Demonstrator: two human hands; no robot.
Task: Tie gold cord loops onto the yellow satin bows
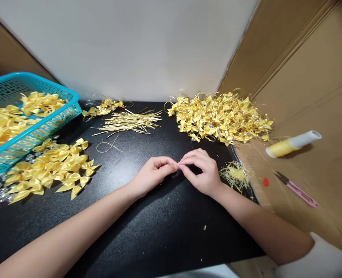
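The black table (159, 235) has a blue basket (55, 121) of yellow bows (5, 125) at left, a heap (223, 117) of looped bows at back right, gold cords (132, 121) between. Nearer, the left hand (154, 174) and right hand (202, 170) meet above the table. Spool (292, 144) and snips (300, 193) lie rightward. Both hands pinch a tiny thing (178, 165) (too small to name) between them.

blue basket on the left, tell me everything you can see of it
The turquoise, plastic-looking basket has a smooth rim, rounded corners and walls pierced with small slots. It stands open side up, cut off by the picture's left edge. Shiny yellow ribbon bows lie loose inside; its base is hidden.
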